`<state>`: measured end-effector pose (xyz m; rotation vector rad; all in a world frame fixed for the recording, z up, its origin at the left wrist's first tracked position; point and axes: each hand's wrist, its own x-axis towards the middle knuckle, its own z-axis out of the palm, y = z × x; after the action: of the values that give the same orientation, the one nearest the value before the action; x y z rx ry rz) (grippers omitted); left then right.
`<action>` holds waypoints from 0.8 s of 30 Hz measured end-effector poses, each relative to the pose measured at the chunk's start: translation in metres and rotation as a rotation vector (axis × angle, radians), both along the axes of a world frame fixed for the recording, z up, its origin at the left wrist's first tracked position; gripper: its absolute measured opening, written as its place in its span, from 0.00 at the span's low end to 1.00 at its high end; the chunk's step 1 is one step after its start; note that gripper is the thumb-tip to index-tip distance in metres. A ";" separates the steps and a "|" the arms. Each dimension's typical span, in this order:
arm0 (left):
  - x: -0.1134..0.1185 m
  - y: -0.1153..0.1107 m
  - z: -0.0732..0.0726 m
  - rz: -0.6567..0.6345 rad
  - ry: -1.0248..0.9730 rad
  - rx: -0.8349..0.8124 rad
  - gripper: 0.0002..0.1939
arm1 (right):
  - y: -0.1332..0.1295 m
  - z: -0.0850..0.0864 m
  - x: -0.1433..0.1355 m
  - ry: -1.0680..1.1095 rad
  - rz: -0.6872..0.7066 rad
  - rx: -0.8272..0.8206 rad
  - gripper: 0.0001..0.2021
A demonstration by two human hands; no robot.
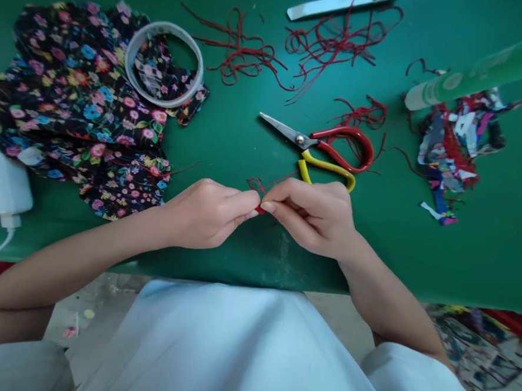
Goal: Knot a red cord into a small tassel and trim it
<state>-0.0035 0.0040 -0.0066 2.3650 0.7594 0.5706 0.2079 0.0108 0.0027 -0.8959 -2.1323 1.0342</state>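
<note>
My left hand [218, 212] and my right hand [315, 213] meet near the front edge of the green table, fingertips pinched together. Between them is a red cord [260, 208], mostly covered by the fingers, with a thin loop and loose end showing just above. Right behind my right hand lie scissors [300, 140] with one red and one yellow handle, blades pointing left. Part of the yellow handle is hidden by that hand. To the left of my left hand is a black floral cloth [94, 102], with a thin red strand across its lower part.
A tape roll [131, 64] rests on the cloth. Tangled red cords [238, 52] lie at the back, near metal tweezers [334, 4]. At right, a green tube [476, 76] extends over fabric scraps [449, 148]. A white device [3, 171] with a cable stands at left.
</note>
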 end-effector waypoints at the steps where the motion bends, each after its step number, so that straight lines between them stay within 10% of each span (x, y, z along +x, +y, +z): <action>1: 0.000 0.000 -0.001 -0.007 -0.014 0.013 0.13 | 0.001 0.001 0.000 0.014 0.016 -0.037 0.07; 24: -0.001 -0.002 -0.006 0.091 -0.034 0.502 0.14 | -0.004 -0.007 -0.007 0.565 0.141 -1.179 0.12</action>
<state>-0.0042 0.0023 -0.0127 2.7736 0.7810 0.9274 0.2006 0.0070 -0.0045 -0.7576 -1.0019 2.3475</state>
